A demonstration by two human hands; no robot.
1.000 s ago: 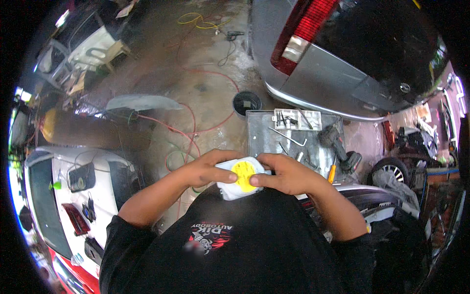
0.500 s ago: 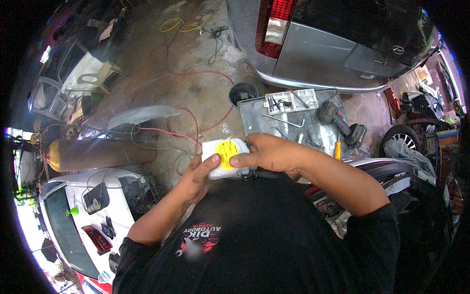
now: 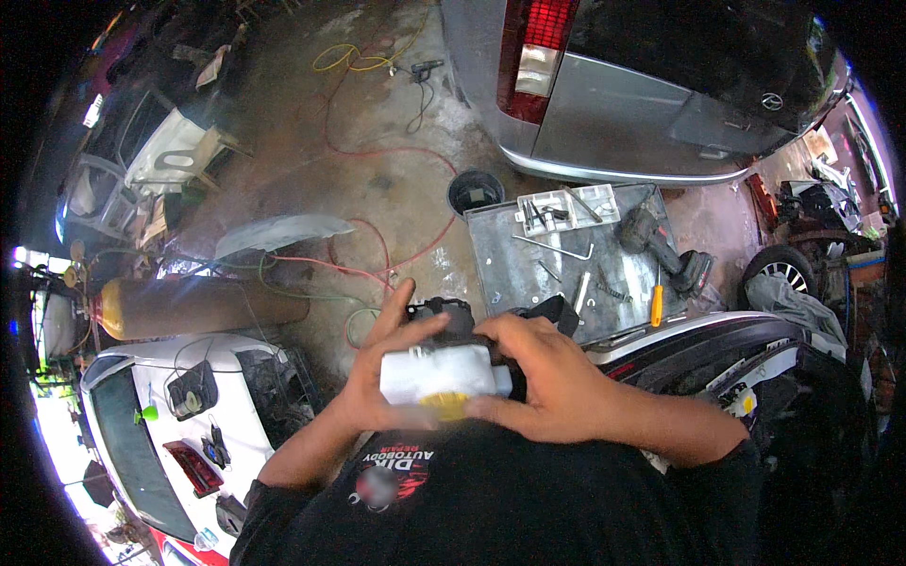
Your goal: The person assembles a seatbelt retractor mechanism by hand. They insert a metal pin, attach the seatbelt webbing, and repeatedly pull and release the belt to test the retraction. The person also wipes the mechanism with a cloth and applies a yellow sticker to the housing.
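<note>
Handling is under way: we grip a boxy white object [image 3: 437, 374] with a blurred yellow patch [image 3: 445, 407] between left hand [image 3: 374, 374] and right hand [image 3: 547, 379], before our black cloth shirt [image 3: 566, 500], not yet set down.

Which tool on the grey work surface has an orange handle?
The screwdriver, below the cordless drill in the picture; the drill's grip is dark and the bent rod is silver.

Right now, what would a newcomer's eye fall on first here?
Probably the white block with a yellow patch, held by the left hand and right hand below centre. Next, maybe the red tail light on the silver car up top, then the orange-handled screwdriver right of centre.
</note>
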